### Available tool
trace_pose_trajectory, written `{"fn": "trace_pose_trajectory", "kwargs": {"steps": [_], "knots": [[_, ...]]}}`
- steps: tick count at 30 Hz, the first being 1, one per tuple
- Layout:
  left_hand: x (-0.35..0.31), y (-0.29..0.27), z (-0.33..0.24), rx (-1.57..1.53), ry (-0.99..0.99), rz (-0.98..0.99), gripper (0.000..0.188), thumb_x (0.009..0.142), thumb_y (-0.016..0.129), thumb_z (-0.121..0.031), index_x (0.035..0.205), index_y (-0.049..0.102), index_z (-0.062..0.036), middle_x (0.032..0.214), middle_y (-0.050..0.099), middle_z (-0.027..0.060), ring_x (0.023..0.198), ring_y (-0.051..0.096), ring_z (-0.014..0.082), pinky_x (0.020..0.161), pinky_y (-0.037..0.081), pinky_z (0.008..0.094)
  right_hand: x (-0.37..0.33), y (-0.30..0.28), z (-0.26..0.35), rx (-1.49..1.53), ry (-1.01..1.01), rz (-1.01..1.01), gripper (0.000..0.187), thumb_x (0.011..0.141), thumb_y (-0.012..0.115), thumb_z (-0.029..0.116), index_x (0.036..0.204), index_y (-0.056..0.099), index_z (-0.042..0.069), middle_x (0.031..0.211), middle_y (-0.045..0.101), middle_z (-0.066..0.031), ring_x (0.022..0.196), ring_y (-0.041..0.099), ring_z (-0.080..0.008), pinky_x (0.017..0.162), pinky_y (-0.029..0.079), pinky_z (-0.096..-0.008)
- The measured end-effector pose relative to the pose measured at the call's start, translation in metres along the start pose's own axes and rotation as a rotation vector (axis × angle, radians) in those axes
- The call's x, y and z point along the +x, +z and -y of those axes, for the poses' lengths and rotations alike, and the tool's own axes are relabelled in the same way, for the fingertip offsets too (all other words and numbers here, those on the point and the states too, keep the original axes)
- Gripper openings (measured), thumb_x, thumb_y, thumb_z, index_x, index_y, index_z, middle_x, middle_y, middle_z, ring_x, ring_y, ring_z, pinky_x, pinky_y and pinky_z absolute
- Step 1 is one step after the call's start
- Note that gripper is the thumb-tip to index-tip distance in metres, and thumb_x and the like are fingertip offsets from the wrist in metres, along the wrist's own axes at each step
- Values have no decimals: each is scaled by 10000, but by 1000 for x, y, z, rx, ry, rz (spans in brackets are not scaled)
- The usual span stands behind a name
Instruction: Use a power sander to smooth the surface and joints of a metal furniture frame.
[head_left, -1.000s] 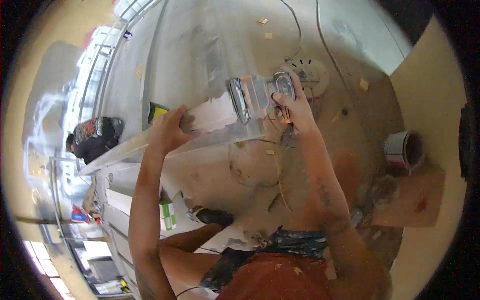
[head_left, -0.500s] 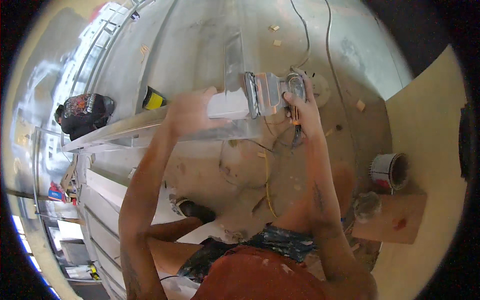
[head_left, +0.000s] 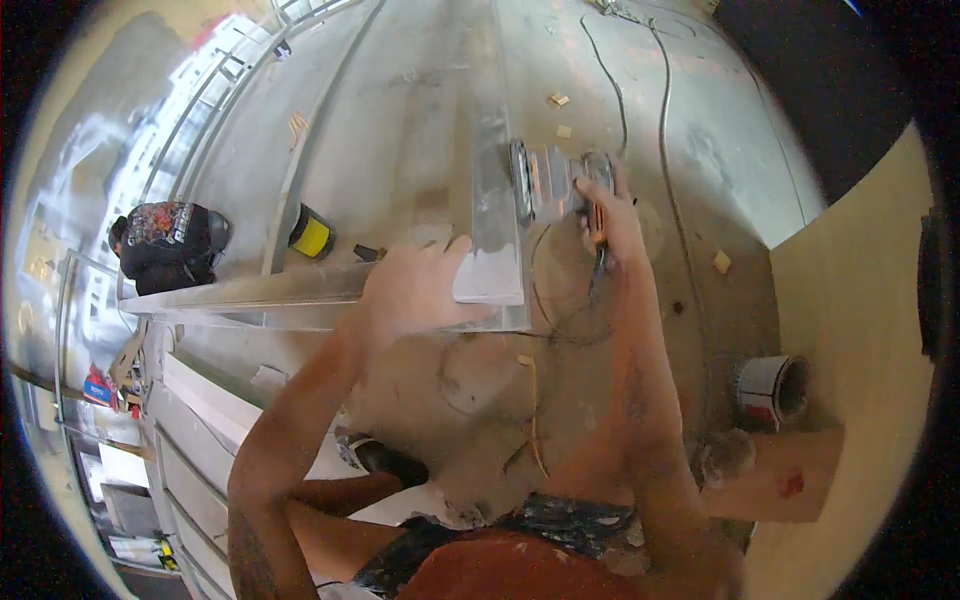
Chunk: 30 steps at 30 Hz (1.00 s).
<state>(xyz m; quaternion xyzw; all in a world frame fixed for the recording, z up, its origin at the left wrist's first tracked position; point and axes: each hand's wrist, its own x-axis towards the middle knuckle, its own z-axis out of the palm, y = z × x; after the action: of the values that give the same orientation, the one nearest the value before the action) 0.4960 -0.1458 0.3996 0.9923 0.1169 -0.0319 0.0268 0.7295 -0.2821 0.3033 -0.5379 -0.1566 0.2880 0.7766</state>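
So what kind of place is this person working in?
Most likely a building site or a room under renovation: a bare, dusty concrete floor strewn with wood offcuts and cables, and a long metal rail steadied by the left hand.

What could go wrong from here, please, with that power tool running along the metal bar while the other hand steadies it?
The left hand presses the metal bar close to the power tool held by the right hand; a slip could bring the tool onto the fingers. The cords loop right under the bar's end and might snag or get nicked. Both arms look bare, so flying debris could hit skin.
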Motion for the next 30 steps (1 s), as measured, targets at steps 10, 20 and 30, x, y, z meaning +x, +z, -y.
{"fn": "trace_pose_trajectory", "kwargs": {"steps": [10,20,30], "knots": [[-1,13,11,7,45,-73,818,746,704,-703,1140,575,2,1019,677,207,970,683,386,808,549,467,181,32,20,51,-122,101,489,903,681,296,1329,504,134,846,596,-5,543,510,-82,461,439,-207],[-5,11,10,-20,48,-123,842,718,703,-724,1145,593,-7,1002,686,223,902,704,394,764,572,466,70,19,33,-44,-28,41,638,870,736,250,1419,430,140,967,626,-54,569,542,-109,440,431,-248],[-16,16,9,75,73,-317,833,808,609,-734,1218,624,-9,1193,651,137,1153,608,303,855,566,419,-92,13,60,-216,-130,43,731,821,765,278,1461,438,147,1104,646,-86,654,599,-127,496,477,-262]]}}
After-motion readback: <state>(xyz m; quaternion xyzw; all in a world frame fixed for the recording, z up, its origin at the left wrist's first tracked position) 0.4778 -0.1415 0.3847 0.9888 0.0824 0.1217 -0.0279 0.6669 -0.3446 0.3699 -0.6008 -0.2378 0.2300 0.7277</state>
